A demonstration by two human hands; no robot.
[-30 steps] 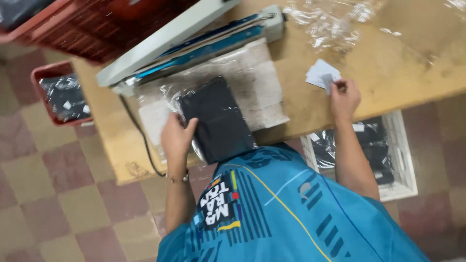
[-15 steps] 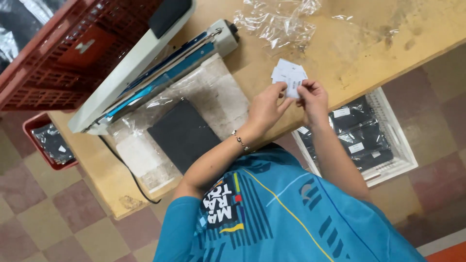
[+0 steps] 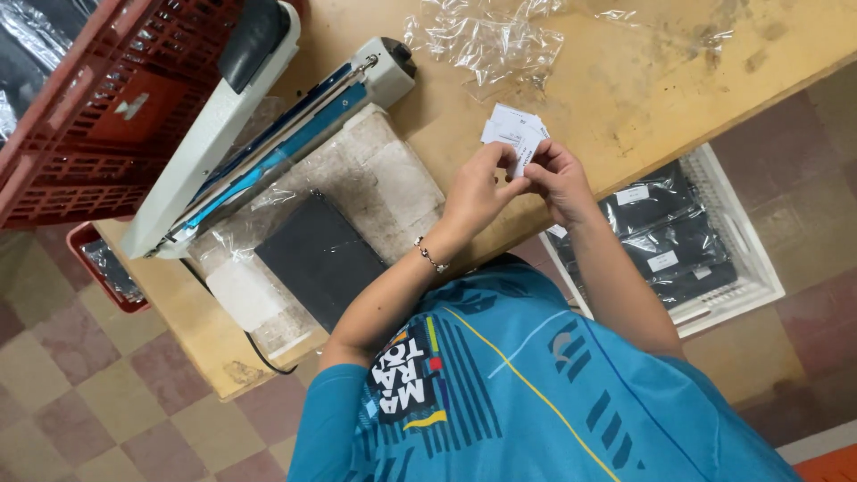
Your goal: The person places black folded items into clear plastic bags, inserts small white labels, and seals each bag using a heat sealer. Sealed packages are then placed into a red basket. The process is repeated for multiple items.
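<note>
A person in a blue shirt (image 3: 518, 393) is standing at the near edge of a wooden table (image 3: 643, 89), with both arms reaching out over it. The left hand (image 3: 478, 187), wearing a thin bracelet (image 3: 431, 256) at the wrist, is pinching the near edge of a small stack of white labels (image 3: 513, 134) between thumb and fingers. The right hand (image 3: 558, 178) is closing on the same labels from the right, its fingers curled narrowly around the paper, so the two hands are touching each other over the table's near edge. The labels are sticking up just beyond the fingertips, clear of the tabletop.

To the left of the hands, a flat dark packet (image 3: 321, 259) is lying on a clear plastic bag (image 3: 268, 277) spread over the table. Just beyond it, a white and blue heat sealer (image 3: 268, 152) is lying diagonally across the table. On the floor to the right, a white crate (image 3: 741, 268) is holding dark bagged items with white labels. At the far left, a red crate (image 3: 98, 116) is sitting beside the sealer, and a smaller red bin (image 3: 103, 272) is showing below the table edge. At the far side, crumpled clear plastic bags (image 3: 486, 40) are lying on the wood.
</note>
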